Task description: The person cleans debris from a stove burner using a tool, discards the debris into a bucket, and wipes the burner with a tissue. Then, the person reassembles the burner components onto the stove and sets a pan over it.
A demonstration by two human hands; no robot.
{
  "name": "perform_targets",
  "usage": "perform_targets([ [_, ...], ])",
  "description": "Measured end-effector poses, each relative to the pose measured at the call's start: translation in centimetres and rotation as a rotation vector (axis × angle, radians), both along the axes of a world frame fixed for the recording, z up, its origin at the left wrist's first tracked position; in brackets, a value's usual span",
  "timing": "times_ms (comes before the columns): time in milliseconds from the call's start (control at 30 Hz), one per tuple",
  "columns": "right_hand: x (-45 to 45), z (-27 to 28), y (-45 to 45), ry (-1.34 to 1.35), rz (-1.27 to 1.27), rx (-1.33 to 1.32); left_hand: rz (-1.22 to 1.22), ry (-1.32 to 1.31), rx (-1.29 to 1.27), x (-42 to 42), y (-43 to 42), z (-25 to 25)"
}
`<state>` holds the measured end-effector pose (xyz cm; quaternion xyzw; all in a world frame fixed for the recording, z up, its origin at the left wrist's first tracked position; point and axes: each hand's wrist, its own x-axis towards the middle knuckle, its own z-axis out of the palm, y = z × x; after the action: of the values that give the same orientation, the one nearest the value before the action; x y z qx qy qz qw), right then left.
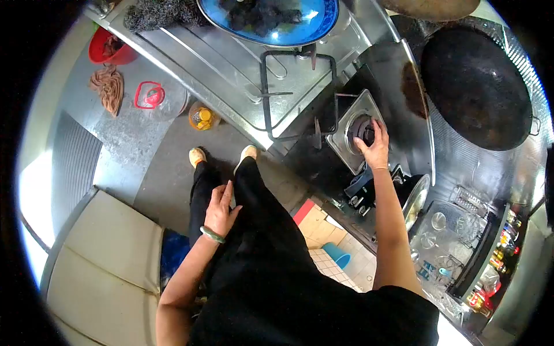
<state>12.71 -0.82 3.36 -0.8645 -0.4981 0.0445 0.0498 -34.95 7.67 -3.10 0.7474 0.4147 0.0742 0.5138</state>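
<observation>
My right hand (377,151) reaches over the gas stove, its fingers curled around the dark round burner head (360,126). That burner head sits in a square metal drip tray (339,140). Whether it is lifted from its seat I cannot tell. Left of the tray, a black pot stand (266,112) lies across the stove edge and the steel counter. My left hand (219,212) hangs in front of my legs, a green bangle (212,234) at the wrist. Its fingers are stretched out and hold nothing.
A blue bowl (330,14) with dark contents stands on the steel counter (190,43). A large black wok (476,86) rests at the right, near a wire rack (461,199). On the floor are a red basin (130,56), a cloth (108,87) and a yellow-capped container (203,117).
</observation>
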Motion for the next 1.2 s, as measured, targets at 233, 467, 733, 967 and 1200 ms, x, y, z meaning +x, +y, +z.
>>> perform_targets([
  [233, 0.4, 2.3, 1.3, 0.056, -0.075, -0.197, -0.032, -0.001, 0.010, 0.3, -0.1, -0.5],
  [467, 0.1, 2.4, 2.1, 0.041, -0.088, -0.209, -0.034, -0.009, 0.010, 1.6, -0.5, -0.2],
  [733, 0.4, 2.4, 1.5, -0.005, -0.079, -0.250, -0.066, -0.031, 0.004, 2.8, -1.4, 0.2],
  [967, 3.2, 4.5, 2.4, 0.239, -0.075, -0.211, -0.094, -0.471, -0.149, 14.1, -3.2, 2.7],
  [1200, 8.7, 2.0, 1.2, 0.140, 0.130, -0.180, 0.192, -0.428, -0.510, 30.3, -5.4, 2.8],
])
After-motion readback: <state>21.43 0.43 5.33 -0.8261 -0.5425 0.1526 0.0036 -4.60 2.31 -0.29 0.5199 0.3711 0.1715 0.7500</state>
